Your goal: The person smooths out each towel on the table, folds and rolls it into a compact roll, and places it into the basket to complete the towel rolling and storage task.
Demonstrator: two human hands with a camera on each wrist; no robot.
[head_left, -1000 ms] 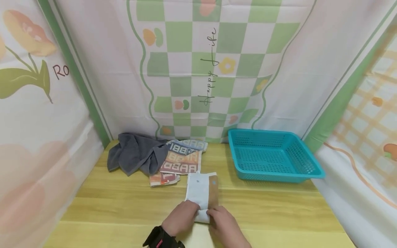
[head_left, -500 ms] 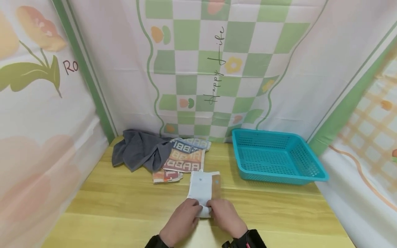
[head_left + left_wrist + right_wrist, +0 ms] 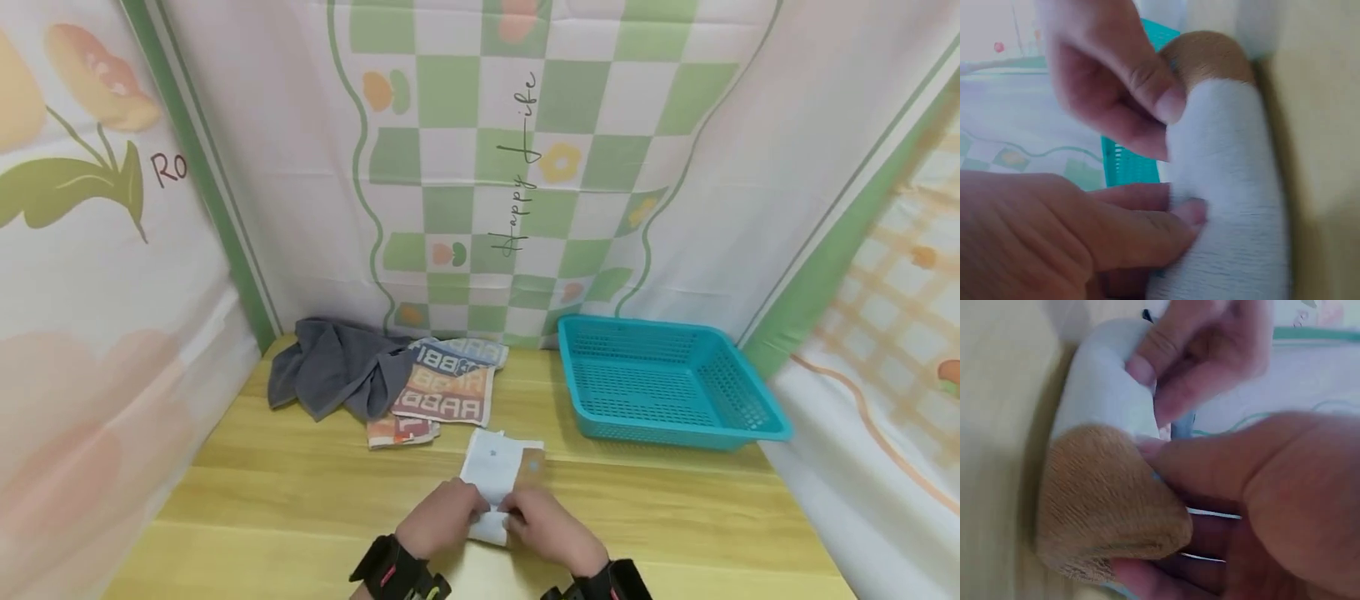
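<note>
A small white towel (image 3: 497,463) with a brown strip lies on the wooden table (image 3: 300,500), its near end curled into a roll. My left hand (image 3: 459,518) pinches the roll's left part and my right hand (image 3: 527,518) pinches its right part, fingertips almost touching. In the left wrist view my left hand (image 3: 1147,225) presses its thumb into the white roll (image 3: 1235,187). In the right wrist view my right hand (image 3: 1210,487) holds the brown end (image 3: 1104,494) of the roll, with the left fingers (image 3: 1197,350) on the white part.
An empty teal plastic basket (image 3: 675,433) stands at the back right. At the back left, a crumpled grey cloth (image 3: 330,375) lies beside a printed towel (image 3: 448,390) and a small folded piece (image 3: 401,431). Curtains wall in three sides.
Both hands have rolled the towel's near end further away from me, so less flat towel shows. The towel's far end has swung slightly right.
</note>
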